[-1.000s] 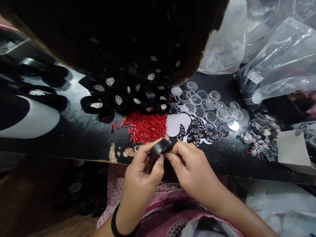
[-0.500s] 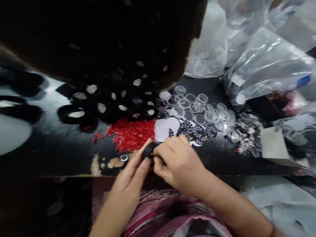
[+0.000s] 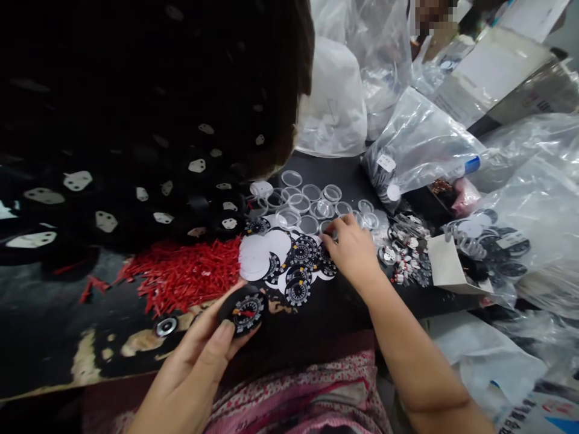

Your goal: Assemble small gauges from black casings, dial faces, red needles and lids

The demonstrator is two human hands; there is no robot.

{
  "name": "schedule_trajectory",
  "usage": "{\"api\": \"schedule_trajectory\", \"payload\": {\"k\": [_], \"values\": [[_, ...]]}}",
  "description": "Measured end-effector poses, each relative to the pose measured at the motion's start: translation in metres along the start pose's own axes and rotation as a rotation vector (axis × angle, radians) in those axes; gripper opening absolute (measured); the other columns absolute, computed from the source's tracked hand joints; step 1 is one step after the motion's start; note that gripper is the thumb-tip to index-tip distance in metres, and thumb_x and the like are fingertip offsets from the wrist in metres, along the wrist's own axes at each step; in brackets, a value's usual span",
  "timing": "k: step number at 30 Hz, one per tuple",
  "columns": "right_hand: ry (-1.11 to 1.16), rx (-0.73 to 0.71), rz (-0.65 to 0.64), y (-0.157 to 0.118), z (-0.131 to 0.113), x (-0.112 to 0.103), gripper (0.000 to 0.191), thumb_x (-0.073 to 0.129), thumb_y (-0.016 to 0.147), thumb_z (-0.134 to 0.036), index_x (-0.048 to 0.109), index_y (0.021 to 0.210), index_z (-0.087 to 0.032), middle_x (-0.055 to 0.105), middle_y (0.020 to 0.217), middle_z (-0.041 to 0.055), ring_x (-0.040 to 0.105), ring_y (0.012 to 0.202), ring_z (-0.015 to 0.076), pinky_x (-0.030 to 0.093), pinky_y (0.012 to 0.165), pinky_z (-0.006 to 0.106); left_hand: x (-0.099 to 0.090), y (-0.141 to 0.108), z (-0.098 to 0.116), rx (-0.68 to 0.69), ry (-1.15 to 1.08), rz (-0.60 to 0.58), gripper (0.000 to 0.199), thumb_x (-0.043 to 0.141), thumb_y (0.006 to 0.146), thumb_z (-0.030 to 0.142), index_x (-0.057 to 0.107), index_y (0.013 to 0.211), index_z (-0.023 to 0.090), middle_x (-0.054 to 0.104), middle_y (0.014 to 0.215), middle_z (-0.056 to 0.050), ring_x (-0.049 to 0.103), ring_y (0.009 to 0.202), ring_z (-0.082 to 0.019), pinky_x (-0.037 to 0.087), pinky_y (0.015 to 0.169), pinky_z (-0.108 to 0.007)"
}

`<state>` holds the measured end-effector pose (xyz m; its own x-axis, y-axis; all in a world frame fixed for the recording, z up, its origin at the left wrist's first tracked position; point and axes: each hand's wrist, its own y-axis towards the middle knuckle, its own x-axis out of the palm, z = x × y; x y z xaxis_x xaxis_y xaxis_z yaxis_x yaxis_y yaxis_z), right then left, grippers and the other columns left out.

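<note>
My left hand is closed round a black round gauge, its dial face up, with a red needle and white markings. The gauge is tilted above the table's front part. Reaching to the right, my right hand has its thumb and fingertips drawn together at the rim of a clear round cover, one of a loose spread of clear covers. Just below and left of that hand lie black printed dial discs and blank white discs.
A heap of red needles lies left of the discs. Behind it, a large dark mass of black housings rises high. Small white mechanisms, a white open box and plastic bags crowd the right. A metal ring sits near the front edge.
My right hand has left the black gauge and moved right to the clear covers. My left hand has turned the gauge so its dial shows. The view has shifted right.
</note>
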<state>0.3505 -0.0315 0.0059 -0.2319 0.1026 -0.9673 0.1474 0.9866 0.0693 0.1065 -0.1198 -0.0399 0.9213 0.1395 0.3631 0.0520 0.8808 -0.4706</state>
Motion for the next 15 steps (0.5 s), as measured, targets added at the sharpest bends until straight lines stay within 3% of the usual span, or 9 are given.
{"api": "schedule_trajectory", "payload": {"k": [2,5,8,11,15], "values": [[-0.069,-0.029,-0.037,0.009,0.010,0.002,0.012,0.059,0.091,-0.025,0.067,0.091,-0.016,0.062,0.102,0.0111,0.062,0.087,0.0224,0.044,0.086,0.040,0.005,0.001,0.000,-0.048,-0.010,0.040,0.042,0.076,0.078,0.041,0.071,0.119,0.033,0.071,0.126,0.000,0.066,0.117,-0.028,0.057,0.097,-0.035],[0.056,-0.016,-0.003,0.001,0.004,-0.003,0.010,0.058,0.092,-0.023,0.064,0.086,-0.016,0.060,0.099,0.0086,0.059,0.086,0.0210,0.045,0.085,0.039,0.014,0.004,0.007,-0.105,-0.118,0.097,0.041,0.076,0.077,0.047,0.072,0.113,0.029,0.070,0.128,-0.002,0.064,0.120,-0.027,0.058,0.094,-0.032],[0.351,-0.113,-0.021,-0.028,-0.024,-0.008,0.010,0.059,0.093,-0.025,0.061,0.085,-0.018,0.060,0.096,0.0055,0.059,0.089,0.0194,0.046,0.085,0.036,0.023,0.006,0.021,-0.136,-0.253,0.070,0.036,0.065,0.087,0.047,0.072,0.112,0.022,0.070,0.126,-0.008,0.061,0.124,-0.028,0.056,0.098,-0.034],[0.640,-0.321,-0.213,-0.059,-0.058,-0.006,0.005,0.060,0.093,-0.022,0.060,0.098,-0.020,0.064,0.105,0.0048,0.061,0.093,0.0166,0.049,0.085,0.031,0.025,0.006,0.030,-0.173,-0.352,0.048,0.036,0.056,0.093,0.048,0.073,0.110,0.022,0.072,0.123,-0.010,0.063,0.122,-0.028,0.056,0.098,-0.040],[0.761,-0.275,-0.110,-0.074,-0.081,0.000,0.020,0.052,0.096,-0.017,0.061,0.114,-0.021,0.069,0.109,0.0060,0.064,0.098,0.0181,0.051,0.088,0.034,0.018,0.003,0.031,-0.184,-0.378,0.076,0.031,0.059,0.093,0.043,0.073,0.110,0.022,0.072,0.122,-0.009,0.065,0.118,-0.027,0.056,0.098,-0.041]]}}
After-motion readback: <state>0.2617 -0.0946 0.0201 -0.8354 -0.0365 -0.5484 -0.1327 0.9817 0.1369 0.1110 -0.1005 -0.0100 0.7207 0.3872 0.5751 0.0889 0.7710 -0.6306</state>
